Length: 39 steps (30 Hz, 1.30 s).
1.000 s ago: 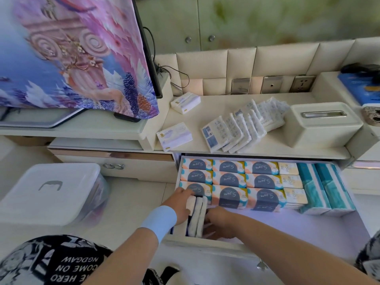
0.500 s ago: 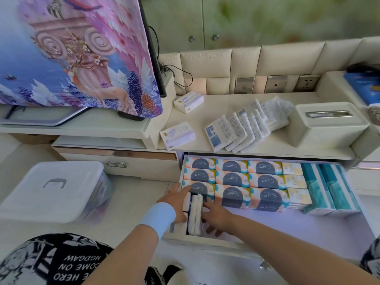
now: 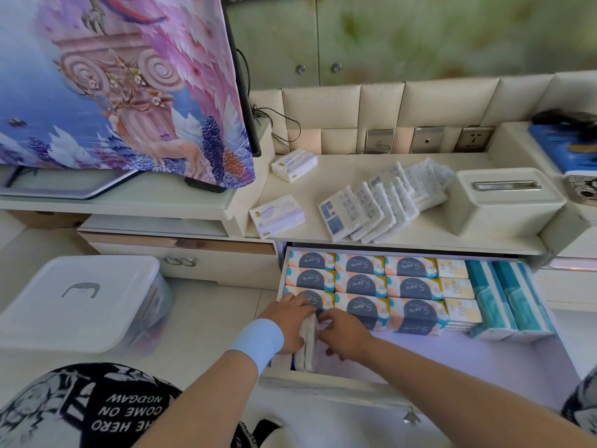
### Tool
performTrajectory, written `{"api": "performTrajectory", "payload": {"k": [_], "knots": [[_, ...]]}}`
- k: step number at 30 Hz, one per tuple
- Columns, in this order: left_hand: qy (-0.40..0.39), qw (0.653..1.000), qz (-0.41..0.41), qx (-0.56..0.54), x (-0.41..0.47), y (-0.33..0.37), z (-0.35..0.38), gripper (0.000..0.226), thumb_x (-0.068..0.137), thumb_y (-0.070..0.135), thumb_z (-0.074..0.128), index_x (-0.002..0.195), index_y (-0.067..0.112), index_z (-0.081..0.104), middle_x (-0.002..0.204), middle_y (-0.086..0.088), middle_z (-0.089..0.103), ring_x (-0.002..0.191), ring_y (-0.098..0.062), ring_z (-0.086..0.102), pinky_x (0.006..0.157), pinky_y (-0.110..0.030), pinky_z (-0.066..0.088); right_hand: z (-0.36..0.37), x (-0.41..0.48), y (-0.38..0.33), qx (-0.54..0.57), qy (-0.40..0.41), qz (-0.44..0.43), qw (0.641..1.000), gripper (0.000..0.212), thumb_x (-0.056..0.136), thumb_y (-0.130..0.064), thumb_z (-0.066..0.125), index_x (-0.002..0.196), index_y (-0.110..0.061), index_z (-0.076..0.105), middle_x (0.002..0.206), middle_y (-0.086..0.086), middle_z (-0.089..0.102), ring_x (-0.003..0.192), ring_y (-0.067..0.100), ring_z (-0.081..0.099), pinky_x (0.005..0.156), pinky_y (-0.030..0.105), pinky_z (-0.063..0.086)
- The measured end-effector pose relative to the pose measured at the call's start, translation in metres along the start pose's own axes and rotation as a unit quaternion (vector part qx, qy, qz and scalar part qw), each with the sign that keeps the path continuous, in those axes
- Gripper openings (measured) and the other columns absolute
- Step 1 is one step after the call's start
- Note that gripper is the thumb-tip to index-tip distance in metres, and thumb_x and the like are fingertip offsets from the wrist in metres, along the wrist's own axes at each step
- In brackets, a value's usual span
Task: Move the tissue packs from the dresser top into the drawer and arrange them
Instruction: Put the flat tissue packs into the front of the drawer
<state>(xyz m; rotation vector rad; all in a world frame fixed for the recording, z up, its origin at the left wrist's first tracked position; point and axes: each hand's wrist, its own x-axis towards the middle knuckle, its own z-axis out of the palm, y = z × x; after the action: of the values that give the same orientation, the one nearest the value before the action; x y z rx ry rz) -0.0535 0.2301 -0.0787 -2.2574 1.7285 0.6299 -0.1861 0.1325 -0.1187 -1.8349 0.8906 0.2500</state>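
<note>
The left hand (image 3: 287, 321), pale blue wristband on it, lies flat-fingered against the soft white tissue packs (image 3: 307, 345), which stand on edge in the front left corner of the open cream drawer (image 3: 323, 384). The right hand (image 3: 345, 334) touches them from the other side; gripping or not, I cannot tell. Behind sit glossy orange-and-navy rectangular packs (image 3: 361, 284) in tidy rows, with teal packs (image 3: 504, 299) at the right. Up on the smooth cream surface (image 3: 433, 227), crinkly white plastic-wrapped packs (image 3: 371, 211) fan out beside a boxy cream tissue holder (image 3: 504, 208). Padded cream wall panels (image 3: 381, 105) run behind.
</note>
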Motion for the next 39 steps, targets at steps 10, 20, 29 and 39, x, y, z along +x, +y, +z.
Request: {"api": "performTrajectory", "payload": {"k": [10, 20, 29, 39], "knots": [[-0.008, 1.0, -0.029, -0.007, 0.005, 0.004, -0.007, 0.074, 0.08, 0.043, 0.073, 0.144, 0.026, 0.039, 0.144, 0.0, 0.036, 0.135, -0.021, 0.031, 0.104, -0.039, 0.042, -0.012, -0.007, -0.006, -0.057, -0.032, -0.02, 0.998, 0.04, 0.096, -0.014, 0.054, 0.136, -0.021, 0.053, 0.125, 0.007, 0.064, 0.1, 0.024, 0.068, 0.064, 0.025, 0.055], [0.112, 0.972, -0.065, -0.196, 0.055, 0.008, -0.116, 0.053, 0.091, 0.033, 0.061, 0.141, 0.024, 0.046, 0.137, -0.003, 0.051, 0.124, -0.026, 0.051, 0.102, -0.035, 0.043, -0.12, 0.01, -0.056, -0.112, 0.296, -0.098, 0.943, 0.029, 0.095, -0.017, 0.052, 0.121, -0.023, 0.064, 0.121, 0.002, 0.062, 0.102, 0.02, 0.062, 0.083, 0.034, 0.054], [0.132, 0.933, -0.145, -0.302, 0.139, 0.029, -0.156, 0.07, 0.094, 0.038, 0.056, 0.155, 0.028, 0.023, 0.152, -0.013, 0.03, 0.134, -0.036, 0.042, 0.107, -0.042, 0.04, -0.214, 0.046, -0.065, -0.18, 0.348, 0.104, 0.914, 0.085, 0.082, -0.062, 0.062, 0.147, -0.018, 0.029, 0.139, 0.013, 0.042, 0.128, 0.033, 0.04, 0.1, 0.044, 0.04], [0.134, 0.882, -0.165, -0.42, 0.168, 0.028, -0.142, 0.062, 0.098, 0.049, 0.038, 0.155, 0.031, 0.02, 0.151, -0.006, 0.043, 0.131, -0.033, 0.046, 0.104, -0.041, 0.04, -0.208, 0.076, -0.064, 0.112, 0.303, 0.093, 0.942, 0.073, 0.075, -0.05, 0.075, 0.134, -0.018, 0.046, 0.127, 0.007, 0.053, 0.108, 0.024, 0.057, 0.087, 0.035, 0.052]]}}
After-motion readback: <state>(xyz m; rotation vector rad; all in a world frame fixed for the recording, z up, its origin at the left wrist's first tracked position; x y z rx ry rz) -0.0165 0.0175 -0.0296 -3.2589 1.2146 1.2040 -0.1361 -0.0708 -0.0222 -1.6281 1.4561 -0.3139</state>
